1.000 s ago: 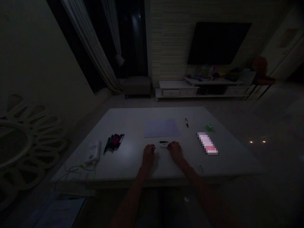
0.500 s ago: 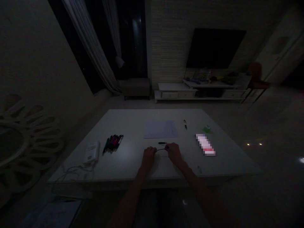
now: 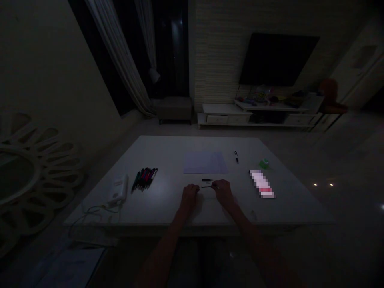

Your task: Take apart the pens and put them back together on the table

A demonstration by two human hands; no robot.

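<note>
Above the near middle of the table, my right hand (image 3: 222,192) is closed on one end of a thin dark rod (image 3: 206,187) that looks like a pen refill. Its free end points left, toward my other hand. My left hand (image 3: 189,197) is closed a short gap from that end, fingertips pinched; whatever they hold is too small and dark to make out. Just beyond the refill lies a dark pen barrel (image 3: 207,180), with a tiny light piece beside it. A sheet of paper (image 3: 205,163) lies flat farther back.
On the white table (image 3: 165,152), several pens (image 3: 144,179) lie bunched at left beside a white power adapter (image 3: 119,188) with cables. To the right are a single pen (image 3: 237,157), a green item (image 3: 264,163) and a phone with a blurred screen (image 3: 262,184). The room is dim.
The refill's left end has come away from my left hand, leaving a small gap. My right hand keeps hold of the refill. The whole view has shifted slightly.
</note>
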